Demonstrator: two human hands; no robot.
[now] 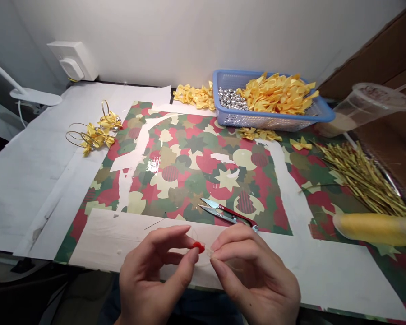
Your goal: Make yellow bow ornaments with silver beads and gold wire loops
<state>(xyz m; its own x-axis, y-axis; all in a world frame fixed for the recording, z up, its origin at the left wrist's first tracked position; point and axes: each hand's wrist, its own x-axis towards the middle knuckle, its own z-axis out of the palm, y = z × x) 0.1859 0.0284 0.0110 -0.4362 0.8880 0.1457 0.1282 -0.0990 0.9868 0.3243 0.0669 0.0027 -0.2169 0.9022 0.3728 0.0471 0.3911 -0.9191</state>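
Observation:
Near the table's front edge, my left hand (155, 273) pinches a small red piece (199, 247) between thumb and fingertip. Its exact kind is too small to make out. Close beside it on the right, my right hand (257, 271) is closed at the fingertips on a thin pale thread (209, 251). Loose lengths of this thread loop above and below the red piece. Just beyond my hands lies a pair of thread snips (228, 213) with a red handle, blades apart and pointing left. A needle-like thin sliver (154, 224) lies left of the snips.
A blue basket (274, 120) at the back holds silver bells (232, 99) and yellow ribbon bows (279, 95). Gold wire rings with bows (98, 135) lie at left. On the right are gold-green strips (362, 176), a yellow roll (375, 229) and a plastic cup (362, 106).

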